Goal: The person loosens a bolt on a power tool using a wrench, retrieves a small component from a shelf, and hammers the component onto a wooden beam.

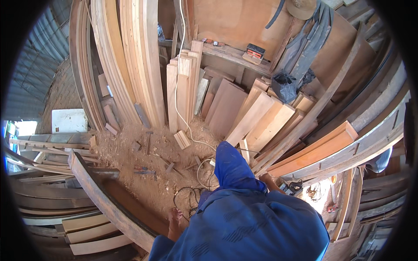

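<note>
My left hand (175,214) hangs low beside the blue cloth of my clothes, its fingers curled. Whatever it may hold is too small to make out. Near it, a loop of black cable (190,195) lies on the sawdust-covered floor (126,161). On the other side of my raised knee (233,163), in blue trousers, my right hand (265,177) shows only in part at the end of a reddish-brown plank (313,148). The fingers of that hand are hidden. A dark tool with a cable (292,187) sits just to its right.
Stacked boards (259,119) lean against the far wall, beside tall planks (139,56). A hammer (149,141), pliers (146,171) and wood offcuts lie in the shavings. A white cable (177,87) runs down to the floor. One long beam (109,202) slants along the left.
</note>
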`<state>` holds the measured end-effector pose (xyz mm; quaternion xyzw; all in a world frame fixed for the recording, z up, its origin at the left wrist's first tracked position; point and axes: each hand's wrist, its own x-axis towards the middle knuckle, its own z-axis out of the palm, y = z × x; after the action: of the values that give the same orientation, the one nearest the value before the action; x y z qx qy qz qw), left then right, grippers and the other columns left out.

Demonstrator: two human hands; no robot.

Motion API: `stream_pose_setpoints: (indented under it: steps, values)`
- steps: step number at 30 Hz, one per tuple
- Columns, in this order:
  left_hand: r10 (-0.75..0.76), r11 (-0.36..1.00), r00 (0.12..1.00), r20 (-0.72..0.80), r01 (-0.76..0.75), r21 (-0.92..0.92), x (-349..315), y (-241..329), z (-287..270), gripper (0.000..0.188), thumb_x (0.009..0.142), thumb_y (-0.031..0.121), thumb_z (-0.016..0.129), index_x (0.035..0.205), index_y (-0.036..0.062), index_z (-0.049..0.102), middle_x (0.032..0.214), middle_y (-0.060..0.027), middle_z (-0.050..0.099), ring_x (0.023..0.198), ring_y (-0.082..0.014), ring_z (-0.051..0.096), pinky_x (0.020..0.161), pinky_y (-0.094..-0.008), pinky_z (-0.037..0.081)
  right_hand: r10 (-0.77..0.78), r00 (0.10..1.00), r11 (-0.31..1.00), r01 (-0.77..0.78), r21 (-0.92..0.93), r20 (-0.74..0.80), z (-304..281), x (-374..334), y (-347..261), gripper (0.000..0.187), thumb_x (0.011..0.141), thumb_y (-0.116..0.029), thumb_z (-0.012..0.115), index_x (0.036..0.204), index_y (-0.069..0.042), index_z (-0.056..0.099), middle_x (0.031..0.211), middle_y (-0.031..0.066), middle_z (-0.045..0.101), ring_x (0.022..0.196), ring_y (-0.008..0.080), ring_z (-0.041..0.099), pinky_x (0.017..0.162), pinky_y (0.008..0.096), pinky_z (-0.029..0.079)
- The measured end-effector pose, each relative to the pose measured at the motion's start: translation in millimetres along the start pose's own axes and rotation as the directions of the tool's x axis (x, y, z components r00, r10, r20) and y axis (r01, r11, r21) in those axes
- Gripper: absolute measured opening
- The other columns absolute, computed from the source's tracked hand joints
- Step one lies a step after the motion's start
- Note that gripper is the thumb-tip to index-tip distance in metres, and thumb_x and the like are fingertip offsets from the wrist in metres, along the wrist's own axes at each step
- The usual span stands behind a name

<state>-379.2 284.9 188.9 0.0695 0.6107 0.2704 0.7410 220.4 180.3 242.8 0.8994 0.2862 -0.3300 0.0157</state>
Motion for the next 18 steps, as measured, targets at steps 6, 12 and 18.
stream_pose_setpoints:
  steps: [6, 12, 18]
  values:
    - [0.051, 0.995, 0.984, 0.172, -0.064, 0.071, 43, 10, 27, 0.014, 0.095, 0.023, 0.047, 0.090, 0.0105, 0.052, 0.071, -0.0024, 0.051, 0.057, -0.0166, 0.051, 0.047, -0.0293, 0.041, 0.104, 0.993, 0.983, -0.094, 0.159, -0.056, -39, 46, -84, 0.047, 0.085, -0.038, 0.052, 0.110, -0.001, 0.068, 0.115, 0.0292, 0.062, 0.112, 0.0397, 0.060, 0.096, 0.0428, 0.048]
    - [0.252, 0.903, 0.967, 0.020, -0.243, 0.353, 62, 102, 149, 0.016, 0.099, 0.020, 0.045, 0.091, 0.0067, 0.049, 0.073, -0.0031, 0.054, 0.058, -0.0131, 0.053, 0.048, -0.0272, 0.041, -0.231, 0.772, 0.800, 0.497, 0.337, -0.592, -177, 174, -159, 0.030, 0.085, -0.027, 0.054, 0.081, -0.002, 0.069, 0.082, 0.0255, 0.065, 0.085, 0.0418, 0.066, 0.077, 0.0454, 0.053]
    - [0.495, 0.781, 0.757, 0.427, -0.602, 0.163, 144, 286, 315, 0.020, 0.102, 0.026, 0.047, 0.091, 0.0088, 0.048, 0.072, 0.0009, 0.048, 0.056, -0.0085, 0.045, 0.049, -0.0248, 0.037, -0.143, 0.531, 0.805, 0.554, 0.214, -0.835, -433, 271, -278, 0.022, 0.085, -0.026, 0.059, 0.093, -0.009, 0.071, 0.094, 0.0248, 0.065, 0.092, 0.0415, 0.064, 0.076, 0.0460, 0.052]
